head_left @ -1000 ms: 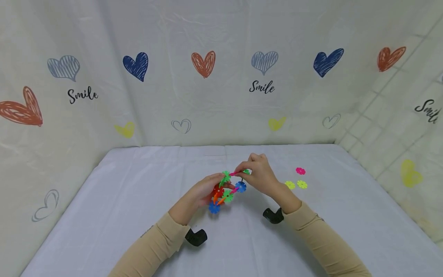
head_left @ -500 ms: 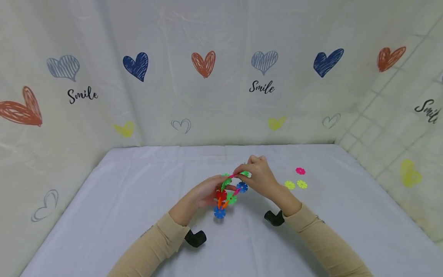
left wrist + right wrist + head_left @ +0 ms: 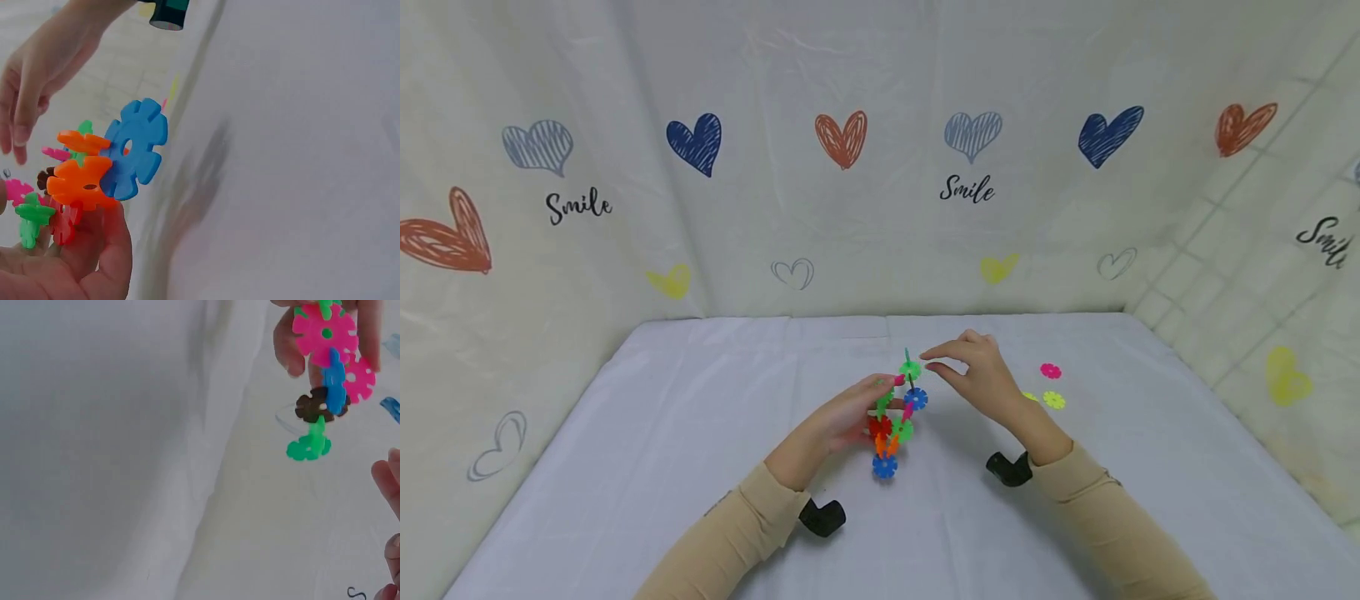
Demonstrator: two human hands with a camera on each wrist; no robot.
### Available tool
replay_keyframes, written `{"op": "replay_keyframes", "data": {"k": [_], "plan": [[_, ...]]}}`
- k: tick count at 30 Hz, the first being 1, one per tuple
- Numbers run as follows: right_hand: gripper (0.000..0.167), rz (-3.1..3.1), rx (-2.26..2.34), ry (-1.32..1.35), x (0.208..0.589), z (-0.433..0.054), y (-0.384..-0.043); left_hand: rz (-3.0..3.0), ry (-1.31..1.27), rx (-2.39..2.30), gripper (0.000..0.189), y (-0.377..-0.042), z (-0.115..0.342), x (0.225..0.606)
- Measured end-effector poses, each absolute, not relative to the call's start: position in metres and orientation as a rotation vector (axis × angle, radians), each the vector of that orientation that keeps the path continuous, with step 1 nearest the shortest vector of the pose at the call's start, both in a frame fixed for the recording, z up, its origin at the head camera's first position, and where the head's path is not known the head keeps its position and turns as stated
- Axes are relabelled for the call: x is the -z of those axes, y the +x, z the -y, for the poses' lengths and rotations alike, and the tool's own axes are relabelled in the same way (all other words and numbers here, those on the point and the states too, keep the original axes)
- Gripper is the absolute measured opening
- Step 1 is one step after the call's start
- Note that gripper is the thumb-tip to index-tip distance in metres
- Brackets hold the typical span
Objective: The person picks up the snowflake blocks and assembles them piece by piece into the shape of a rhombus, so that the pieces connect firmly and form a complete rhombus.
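My left hand grips a linked string of flower-shaped notched discs by its pink part. Lowest in the head view hangs a blue disc, below orange discs and a red disc. At the other end a brown disc joins a blue disc to a green disc, with a teal-green disc at the tip. Just right of that end, apart from it, my right hand holds nothing; a gap separates its thumb and forefinger.
Loose on the white table at the right lie a pink disc and a yellow disc. Another yellow disc is partly hidden by the right wrist. A heart-printed cloth stands behind the table.
My right hand has let go of the string's green end and drawn away to the right. The string's lower blue disc has swung slightly right and down; my left hand still grips it.
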State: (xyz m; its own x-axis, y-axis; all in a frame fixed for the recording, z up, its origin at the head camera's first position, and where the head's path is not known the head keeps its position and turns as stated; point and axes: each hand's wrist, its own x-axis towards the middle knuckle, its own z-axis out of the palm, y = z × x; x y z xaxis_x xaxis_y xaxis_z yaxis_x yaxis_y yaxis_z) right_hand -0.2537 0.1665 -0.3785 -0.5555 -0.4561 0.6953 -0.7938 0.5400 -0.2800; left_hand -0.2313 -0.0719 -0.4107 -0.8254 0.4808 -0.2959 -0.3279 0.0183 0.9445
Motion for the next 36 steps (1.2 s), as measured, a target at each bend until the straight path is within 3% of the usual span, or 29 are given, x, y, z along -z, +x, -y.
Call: {"op": "replay_keyframes", "data": {"k": [12, 20, 26, 36], "plan": [[0.021, 2.706, -0.987, 0.623, 0.381, -0.249, -0.256, -1.673, 0.118, -1.953, 0.052, -0.232, 0.077, 0.414], [0.033, 3.04, -1.016, 0.455, 0.391, -0.301, -0.265, -1.586, 0.019, -2.046, 0.058, -0.23, 0.075, 0.413], [0.034, 3.146, -1.023, 0.411, 0.403, -0.311, -0.267, -1.554, -0.018, -2.1, 0.063, -0.23, 0.075, 0.415], [0.029, 3.211, -0.986, 0.378, 0.401, -0.31, -0.273, -1.5, -0.053, -2.199, 0.054, -0.232, 0.072, 0.417]]}}
